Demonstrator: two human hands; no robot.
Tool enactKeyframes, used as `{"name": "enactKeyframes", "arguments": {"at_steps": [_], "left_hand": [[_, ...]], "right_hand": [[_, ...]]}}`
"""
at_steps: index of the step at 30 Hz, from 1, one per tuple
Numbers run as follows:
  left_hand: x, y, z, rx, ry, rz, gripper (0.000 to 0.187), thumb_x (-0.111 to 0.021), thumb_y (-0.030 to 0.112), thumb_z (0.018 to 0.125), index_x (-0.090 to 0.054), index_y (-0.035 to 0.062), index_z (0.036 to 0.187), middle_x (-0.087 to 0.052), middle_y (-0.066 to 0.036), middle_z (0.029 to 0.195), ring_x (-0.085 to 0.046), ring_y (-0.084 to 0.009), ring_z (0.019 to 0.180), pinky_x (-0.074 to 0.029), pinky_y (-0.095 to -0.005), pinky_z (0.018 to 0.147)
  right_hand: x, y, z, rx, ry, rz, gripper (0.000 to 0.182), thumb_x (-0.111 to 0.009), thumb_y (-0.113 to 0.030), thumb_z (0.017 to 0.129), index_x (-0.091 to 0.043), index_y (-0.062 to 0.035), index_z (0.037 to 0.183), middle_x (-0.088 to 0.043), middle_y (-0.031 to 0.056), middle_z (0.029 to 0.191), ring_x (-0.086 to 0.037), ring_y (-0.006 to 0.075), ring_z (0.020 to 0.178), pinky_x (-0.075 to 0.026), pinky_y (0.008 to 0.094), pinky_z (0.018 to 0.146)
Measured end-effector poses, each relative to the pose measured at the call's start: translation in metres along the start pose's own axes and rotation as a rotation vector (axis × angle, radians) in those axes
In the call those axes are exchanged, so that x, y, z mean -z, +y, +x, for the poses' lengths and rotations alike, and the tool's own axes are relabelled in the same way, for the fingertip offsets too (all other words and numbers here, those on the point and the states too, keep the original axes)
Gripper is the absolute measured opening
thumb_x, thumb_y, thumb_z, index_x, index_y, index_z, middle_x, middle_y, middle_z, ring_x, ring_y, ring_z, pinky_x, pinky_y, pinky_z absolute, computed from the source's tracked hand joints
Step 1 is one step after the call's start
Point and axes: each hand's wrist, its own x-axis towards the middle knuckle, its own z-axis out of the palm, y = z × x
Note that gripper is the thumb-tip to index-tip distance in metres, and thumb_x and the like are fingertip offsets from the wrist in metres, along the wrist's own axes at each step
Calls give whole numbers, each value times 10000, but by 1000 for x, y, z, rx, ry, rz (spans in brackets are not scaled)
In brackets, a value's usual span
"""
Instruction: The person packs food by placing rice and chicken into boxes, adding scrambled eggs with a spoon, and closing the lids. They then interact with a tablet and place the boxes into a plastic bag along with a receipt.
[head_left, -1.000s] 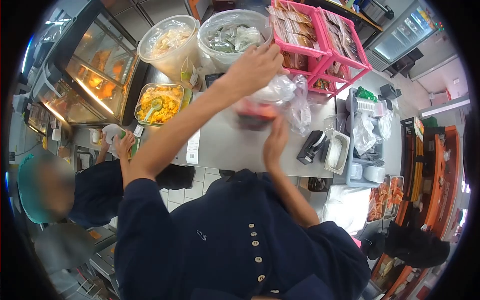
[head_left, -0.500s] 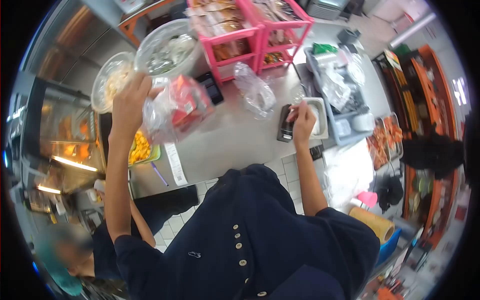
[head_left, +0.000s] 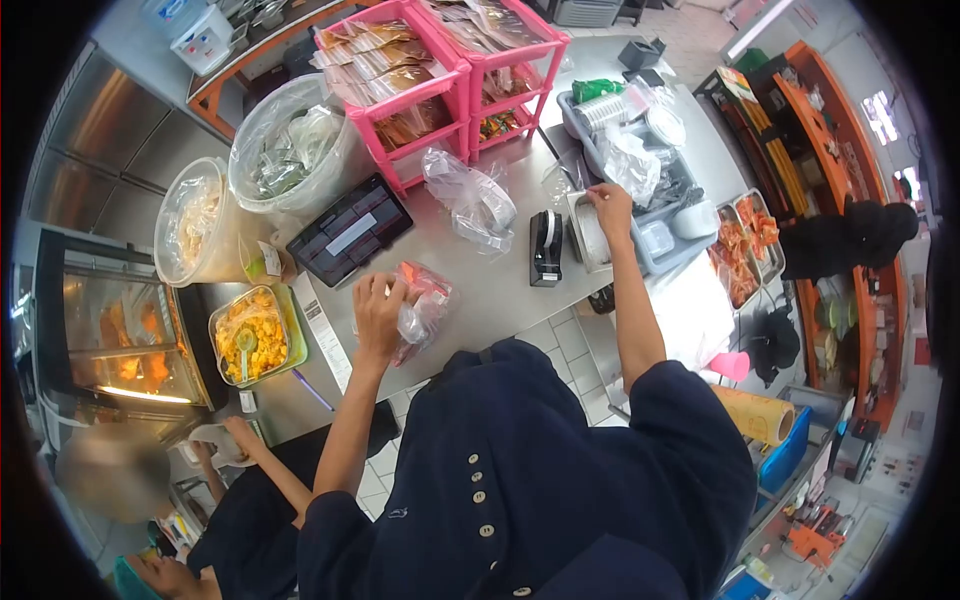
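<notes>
My left hand (head_left: 380, 312) is closed on the gathered top of a clear plastic bag with red contents (head_left: 428, 300), down at the steel counter. My right hand (head_left: 610, 208) is pinched at the upper part of a small white-lined tray (head_left: 590, 235); anything between its fingertips is too small to make out. Left of that tray stands a black tape dispenser (head_left: 545, 250). A crumpled clear bag (head_left: 470, 203) lies between my hands, farther back. The dark tablet (head_left: 350, 232) is behind my left hand.
Pink racks (head_left: 415, 145) of packets stand at the back. Two lined tubs (head_left: 290, 150) and a tray of yellow food (head_left: 252, 335) are at left. A blue-grey bin (head_left: 650, 200) sits at right. Two co-workers (head_left: 240, 520) are at lower left.
My left hand has brought the red-filled bag down and to the right, uncovering the tablet. My right hand has moved from beside the tape dispenser to the small tray. More of the co-workers shows.
</notes>
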Motion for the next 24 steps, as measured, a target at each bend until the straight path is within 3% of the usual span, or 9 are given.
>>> {"name": "enactKeyframes", "arguments": {"at_steps": [1, 4, 7, 13, 15, 19, 22, 24], "left_hand": [[1, -2, -5, 55, -39, -59, 239, -759, 239, 780, -607, 55, 800, -592, -108, 860, -590, -304, 889, -463, -399, 731], [6, -12, -23, 200, -100, -253, 220, -791, 212, 751, -636, 60, 789, -623, -78, 785, -620, -276, 787, -469, -380, 687], [19, -15, -31, 243, -89, -447, 186, -788, 167, 743, -681, 63, 853, -672, -73, 801, -650, -273, 745, -497, -371, 684], [23, -25, -44, 236, -136, -423, 197, -678, 86, 772, -725, 74, 963, -709, -96, 889, -682, -285, 829, -528, -359, 738], [21, -21, -47, 241, -133, -345, 213, -652, 91, 774, -727, 81, 973, -709, -87, 927, -673, -272, 879, -514, -369, 775], [23, -12, -51, 56, 54, -39, 222, -661, 150, 778, -724, 120, 988, -676, -24, 1050, -597, -210, 1064, -423, -394, 909], [30, -12, -44, -68, 151, 114, 210, -660, 147, 784, -715, 110, 984, -684, -4, 994, -618, -179, 972, -441, -373, 871], [24, -21, -44, -97, 95, 9, 195, -655, 144, 795, -707, 103, 978, -691, -1, 960, -630, -171, 919, -452, -366, 851]], "right_hand": [[7, -5, 0, 40, -4, -36, 252, -767, -181, 830, -726, -8, 1009, -711, 157, 891, -696, 266, 801, -515, 370, 691], [30, -42, -2, -346, 61, 506, 190, -728, -156, 899, -695, 9, 988, -718, 114, 969, -706, 197, 869, -535, 313, 683], [68, -127, -11, -429, 121, 1032, 124, -683, -117, 947, -650, -10, 999, -706, 92, 985, -703, 164, 898, -549, 258, 695], [51, -256, -54, -495, -285, 1453, 156, -713, -37, 904, -617, -32, 1026, -701, 108, 1007, -716, 204, 904, -583, 256, 730], [29, -287, -70, -550, -432, 1481, 172, -714, -21, 896, -599, -31, 1023, -699, 120, 1003, -721, 216, 905, -591, 261, 735], [-21, -317, -108, -703, -653, 1442, 180, -703, -4, 897, -558, -22, 1002, -694, 144, 979, -731, 235, 886, -600, 268, 715], [-43, -321, -131, -808, -756, 1410, 175, -688, 6, 901, -535, -8, 984, -695, 151, 951, -734, 240, 873, -604, 268, 697], [-43, -317, -138, -803, -802, 1326, 173, -687, 7, 896, -535, 0, 979, -698, 144, 934, -736, 236, 842, -603, 261, 663]]}}
